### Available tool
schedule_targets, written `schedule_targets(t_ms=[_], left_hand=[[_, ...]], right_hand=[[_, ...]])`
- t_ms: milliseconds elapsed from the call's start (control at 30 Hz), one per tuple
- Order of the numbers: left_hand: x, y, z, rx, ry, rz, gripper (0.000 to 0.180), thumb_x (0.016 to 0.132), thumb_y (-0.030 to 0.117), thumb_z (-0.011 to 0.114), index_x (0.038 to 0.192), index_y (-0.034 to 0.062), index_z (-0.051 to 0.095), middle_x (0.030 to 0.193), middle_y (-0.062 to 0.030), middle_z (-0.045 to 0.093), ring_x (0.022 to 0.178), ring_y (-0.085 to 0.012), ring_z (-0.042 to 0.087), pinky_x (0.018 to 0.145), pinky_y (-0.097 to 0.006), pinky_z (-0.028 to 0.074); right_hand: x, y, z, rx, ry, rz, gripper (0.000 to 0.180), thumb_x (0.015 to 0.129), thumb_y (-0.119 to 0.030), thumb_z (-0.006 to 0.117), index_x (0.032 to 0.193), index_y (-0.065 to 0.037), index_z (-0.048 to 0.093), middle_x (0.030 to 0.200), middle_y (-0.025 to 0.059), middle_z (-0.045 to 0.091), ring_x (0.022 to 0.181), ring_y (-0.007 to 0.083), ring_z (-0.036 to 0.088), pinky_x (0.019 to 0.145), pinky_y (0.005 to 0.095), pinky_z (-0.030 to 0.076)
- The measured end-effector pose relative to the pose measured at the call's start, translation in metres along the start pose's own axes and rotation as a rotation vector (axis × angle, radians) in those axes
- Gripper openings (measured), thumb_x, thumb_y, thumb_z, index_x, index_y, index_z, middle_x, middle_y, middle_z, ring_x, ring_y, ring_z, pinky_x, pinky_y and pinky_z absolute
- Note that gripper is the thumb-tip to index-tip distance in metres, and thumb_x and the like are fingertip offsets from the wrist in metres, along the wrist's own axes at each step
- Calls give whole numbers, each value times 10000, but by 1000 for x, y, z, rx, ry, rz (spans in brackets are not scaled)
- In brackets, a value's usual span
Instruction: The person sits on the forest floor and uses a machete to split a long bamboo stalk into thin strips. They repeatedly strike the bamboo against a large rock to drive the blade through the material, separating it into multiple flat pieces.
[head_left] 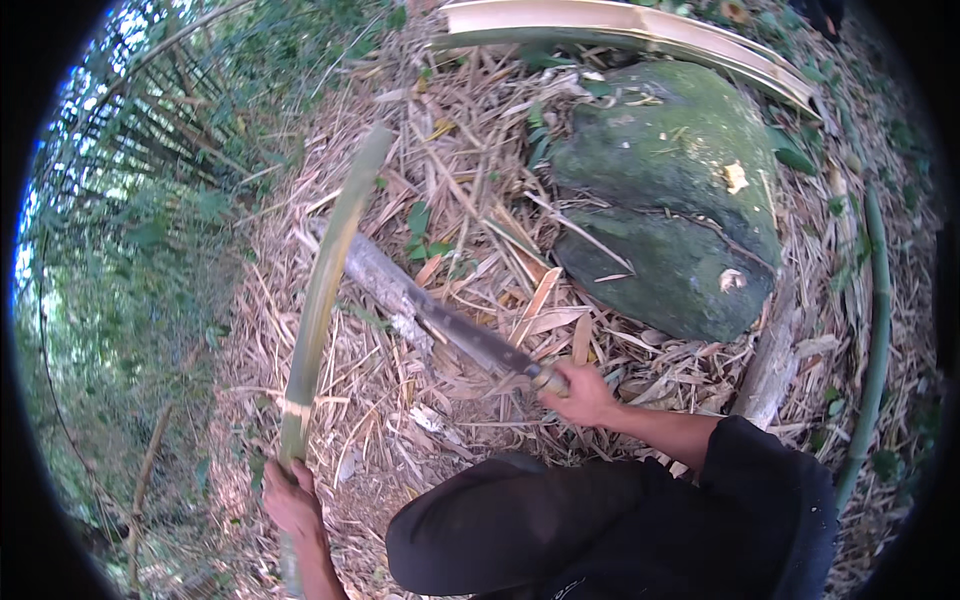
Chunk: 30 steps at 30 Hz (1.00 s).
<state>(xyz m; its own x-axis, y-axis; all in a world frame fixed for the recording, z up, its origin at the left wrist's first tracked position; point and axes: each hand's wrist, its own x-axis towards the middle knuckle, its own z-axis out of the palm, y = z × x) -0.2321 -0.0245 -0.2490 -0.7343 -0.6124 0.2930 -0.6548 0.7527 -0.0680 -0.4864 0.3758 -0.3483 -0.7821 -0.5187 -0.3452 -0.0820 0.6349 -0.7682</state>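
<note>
My left hand (292,497) is closed round the lower part of a long split bamboo strip (326,275). The strip stands up and away from me, green with pale cut edges and a roughly trimmed joint just above my fingers. In my right hand (583,394) is the handle of a machete (474,337), its dark blade pointing left and away from me. The blade's tip end lies near a grey log (375,272) on the ground, and I cannot tell whether they touch. A gap separates blade and bamboo strip.
A large mossy boulder (670,200) sits at the right, bearing pale chipped spots. Beyond it lie split bamboo halves (640,25). A green bamboo pole (877,330) runs along the far right, near another weathered log (772,365). Dry leaves cover the ground; thick greenery (140,280) stands left.
</note>
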Motion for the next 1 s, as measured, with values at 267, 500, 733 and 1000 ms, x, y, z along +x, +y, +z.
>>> schedule_targets(t_ms=[267,500,733,1000], left_hand=[[121,148,-44,-234,223,355,315,915,306,665,788,57,518,660,-125,565,548,-312,610,492,-440,482],[167,174,-30,-401,325,433,319,912,292,680,766,54,526,655,-106,559,531,-267,590,487,-403,471],[190,161,-35,-531,328,395,298,909,307,709,872,41,579,702,-153,604,580,-348,574,555,-426,468],[190,177,-25,-508,350,513,256,864,258,720,827,54,569,686,-121,605,563,-283,609,522,-405,481]], right_hand=[[-43,-13,-134,183,1041,-166,304,875,-165,697,1073,-14,522,910,104,623,837,188,610,756,361,511],[-99,-44,-236,-489,1290,345,443,889,-177,694,1265,26,577,960,270,707,843,391,713,768,484,531],[-122,-54,-204,-600,1072,294,453,856,-171,683,1254,35,614,754,226,690,630,341,681,614,462,511],[-140,-81,-172,16,1112,237,429,883,-190,720,1222,37,587,861,96,667,734,175,622,693,373,507]])
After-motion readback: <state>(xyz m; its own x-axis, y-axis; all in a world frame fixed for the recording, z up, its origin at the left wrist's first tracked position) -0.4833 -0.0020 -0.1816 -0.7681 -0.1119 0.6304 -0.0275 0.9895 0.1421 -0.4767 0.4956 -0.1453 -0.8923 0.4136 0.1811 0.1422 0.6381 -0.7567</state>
